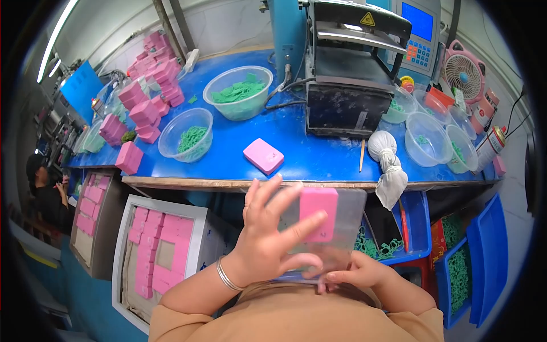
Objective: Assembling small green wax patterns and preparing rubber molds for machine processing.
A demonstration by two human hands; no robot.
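Observation:
Below the bench edge, a translucent rectangular plate (350, 222) is held upright or tilted, with a pink rectangular block (317, 202) on it. My left hand (268, 239) spreads its fingers over the plate's left part, one fingertip at the pink block. My right hand (359, 271) grips the plate's lower right corner, some fingers hidden behind it. Another pink block (263, 155) lies on the blue bench just beyond.
Bowls of green pieces (238, 91), stacked pink blocks (147, 117), a black press (348, 102), a white cloth bundle (387, 165) and a fan (462, 74) are on the bench (216, 159). Below are framed moulds (122, 251) and blue trays (487, 256). A co-worker (45, 194) is at far left.

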